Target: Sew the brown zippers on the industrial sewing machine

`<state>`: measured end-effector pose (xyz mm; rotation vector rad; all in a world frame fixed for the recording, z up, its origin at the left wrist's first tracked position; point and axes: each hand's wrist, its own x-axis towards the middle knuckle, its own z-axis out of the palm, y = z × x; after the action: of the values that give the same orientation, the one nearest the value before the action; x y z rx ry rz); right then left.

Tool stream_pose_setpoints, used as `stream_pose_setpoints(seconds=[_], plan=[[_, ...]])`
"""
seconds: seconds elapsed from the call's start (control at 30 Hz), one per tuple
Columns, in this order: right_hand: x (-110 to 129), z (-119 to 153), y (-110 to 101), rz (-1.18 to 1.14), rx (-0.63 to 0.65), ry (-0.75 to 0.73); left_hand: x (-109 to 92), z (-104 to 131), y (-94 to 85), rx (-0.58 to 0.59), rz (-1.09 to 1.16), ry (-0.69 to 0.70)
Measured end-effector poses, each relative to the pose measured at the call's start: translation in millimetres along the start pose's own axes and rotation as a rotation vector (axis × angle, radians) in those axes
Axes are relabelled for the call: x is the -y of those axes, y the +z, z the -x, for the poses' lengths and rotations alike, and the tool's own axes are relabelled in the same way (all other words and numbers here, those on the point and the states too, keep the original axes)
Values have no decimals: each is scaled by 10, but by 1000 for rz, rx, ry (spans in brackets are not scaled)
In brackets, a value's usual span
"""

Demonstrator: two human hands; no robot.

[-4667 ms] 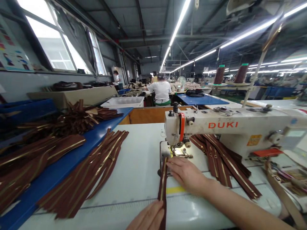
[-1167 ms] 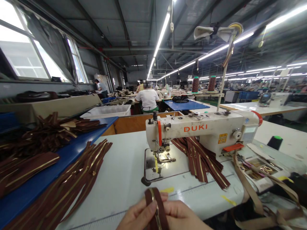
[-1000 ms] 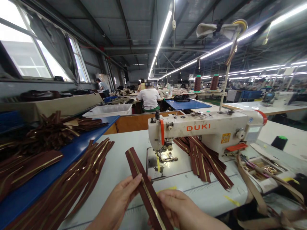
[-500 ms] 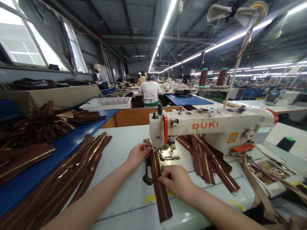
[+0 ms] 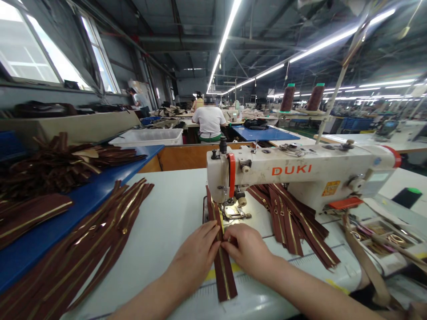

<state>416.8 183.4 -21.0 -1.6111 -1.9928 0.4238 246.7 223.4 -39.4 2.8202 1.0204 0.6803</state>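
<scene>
A brown zipper (image 5: 224,275) with gold teeth runs lengthwise under the needle area of the white sewing machine (image 5: 256,169), its near end lying on the table. My left hand (image 5: 196,249) grips the zipper's left edge, fingers pressed together. On the opposite edge my right hand (image 5: 248,249) pinches the tape between thumb and curled fingers. Both hands sit close together, just in front of the presser foot (image 5: 235,212). Part of the zipper between them is covered by my fingers.
More brown zippers (image 5: 96,240) lie at the left, and others (image 5: 290,218) fan out behind the needle. A blue table (image 5: 133,166) carries a heap of brown pieces (image 5: 60,164). At the right are a parts tray (image 5: 383,242) and thread cones (image 5: 287,98). A person (image 5: 209,121) sits ahead.
My left hand has come back from beside the machine's needle to the zipper's near part, beside my right hand. The zipper's near end has shifted slightly. The camera view has shifted a little.
</scene>
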Motion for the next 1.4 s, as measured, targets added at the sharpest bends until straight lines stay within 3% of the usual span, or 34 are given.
stream_pose_setpoints(seconds=[0.37,0.57,0.83,0.97,1.17,1.4], plan=[[-27,152,26,8,-23,-175,8,27,-34,-127,-219,170],[-81,182,4,-20,-23,-257,-12,25,-63,-81,-225,174],[-80,206,-6,356,29,-443,-76,72,-101,-50,-190,116],[-64,210,-5,403,24,-479,-95,72,-106,-24,-212,138],[-145,68,-144,254,29,-411,-11,-44,-93,0,-197,123],[-596,-608,-271,-91,-141,-39,184,-293,-63,42,-168,126]])
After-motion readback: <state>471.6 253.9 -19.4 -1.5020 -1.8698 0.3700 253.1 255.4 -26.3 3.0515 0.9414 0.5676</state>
